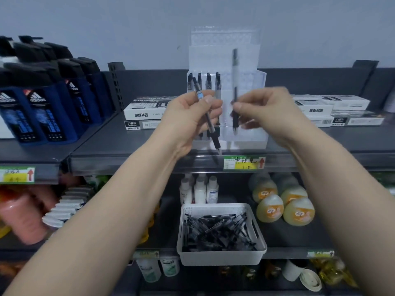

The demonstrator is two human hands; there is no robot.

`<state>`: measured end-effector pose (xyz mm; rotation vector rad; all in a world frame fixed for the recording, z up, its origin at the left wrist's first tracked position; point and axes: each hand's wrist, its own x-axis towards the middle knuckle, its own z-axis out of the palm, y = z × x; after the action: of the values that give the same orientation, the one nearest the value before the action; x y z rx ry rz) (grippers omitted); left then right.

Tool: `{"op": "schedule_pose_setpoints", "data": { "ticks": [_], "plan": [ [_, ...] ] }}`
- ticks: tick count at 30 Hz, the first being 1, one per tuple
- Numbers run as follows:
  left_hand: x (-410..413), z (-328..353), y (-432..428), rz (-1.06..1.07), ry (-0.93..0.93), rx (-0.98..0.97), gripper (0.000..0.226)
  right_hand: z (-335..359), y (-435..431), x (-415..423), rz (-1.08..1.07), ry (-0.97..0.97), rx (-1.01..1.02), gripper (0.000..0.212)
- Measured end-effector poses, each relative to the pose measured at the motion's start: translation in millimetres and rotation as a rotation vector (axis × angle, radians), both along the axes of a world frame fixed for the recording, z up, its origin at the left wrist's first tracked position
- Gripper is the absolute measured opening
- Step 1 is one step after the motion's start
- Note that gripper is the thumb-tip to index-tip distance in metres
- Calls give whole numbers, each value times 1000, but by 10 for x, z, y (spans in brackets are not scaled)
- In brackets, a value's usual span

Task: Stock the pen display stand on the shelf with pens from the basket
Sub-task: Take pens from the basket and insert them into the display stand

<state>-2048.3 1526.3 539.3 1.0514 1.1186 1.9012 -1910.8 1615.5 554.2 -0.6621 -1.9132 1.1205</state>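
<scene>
The right hand pinches an upright pen before the clear display stand on the shelf, probably lining it up with an empty slot. The left hand grips a spare pen, tilted, kept ready. The basket sits one shelf below.

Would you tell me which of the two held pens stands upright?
The right hand holds the vertical pen; the left hand holds the slanted pen, tip pointing down and rightward.

2 arms outstretched, left hand gripping, right hand pinching
</scene>
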Motion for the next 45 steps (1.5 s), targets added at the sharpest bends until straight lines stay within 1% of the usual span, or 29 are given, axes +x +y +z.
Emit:
{"op": "schedule_pose_setpoints", "data": {
  "ticks": [3, 5, 7, 9, 12, 15, 17, 19, 20, 24, 29, 33, 36, 38, 40, 42, 44, 45],
  "plan": [
    [-40, -14, 17, 15, 13, -15, 11, 102, 266, -76, -155, 115, 27, 4],
    [-52, -20, 24, 19, 7, -24, 10, 116, 391, -180, -203, 112, 57, 6],
    [-57, -17, 32, 20, -3, -28, 10, 108, 476, -294, -219, 83, 80, 4],
    [-64, -21, 36, 22, -8, -32, 10, 88, 543, -392, -240, 46, 101, 9],
    [-68, -32, 38, 16, -9, -40, 11, 23, 594, -503, -248, -11, 128, 3],
    [-72, -46, 27, 2, -4, -44, 11, -67, 617, -542, -250, -87, 130, 6],
    [-82, -48, 25, -13, -2, -40, 11, -97, 634, -544, -287, -197, 175, 12],
    [-92, -60, 24, -23, 3, -42, 11, -99, 627, -555, -339, -347, 232, 13],
    [-95, -68, 24, -27, 5, -44, 11, -100, 613, -563, -356, -389, 242, 14],
    [-101, -98, 28, -45, 0, -53, 12, -101, 576, -592, -406, -441, 255, 17],
    [-98, -113, 24, -57, -15, -59, 12, -60, 570, -603, -393, -515, 236, 7],
    [-94, -111, 15, -63, -1, -68, 12, -76, 561, -593, -376, -532, 253, 8],
    [-96, -114, 14, -62, 7, -76, 12, -69, 546, -547, -366, -551, 253, 16],
    [-93, -128, 13, -81, 12, -88, 14, -50, 498, -477, -356, -480, 298, 20],
    [-79, -147, 3, -135, 26, -110, 17, -28, 372, -389, -309, -283, 355, 17],
    [-49, -167, -10, -221, 48, -132, 20, -11, 211, -304, -150, -85, 269, 12],
    [1, -186, -18, -307, 65, -142, 22, -18, 101, -235, 3, -52, 134, 12],
    [29, -195, -14, -334, 71, -143, 23, -29, 86, -205, 16, -67, 120, 14]
  ]
}}
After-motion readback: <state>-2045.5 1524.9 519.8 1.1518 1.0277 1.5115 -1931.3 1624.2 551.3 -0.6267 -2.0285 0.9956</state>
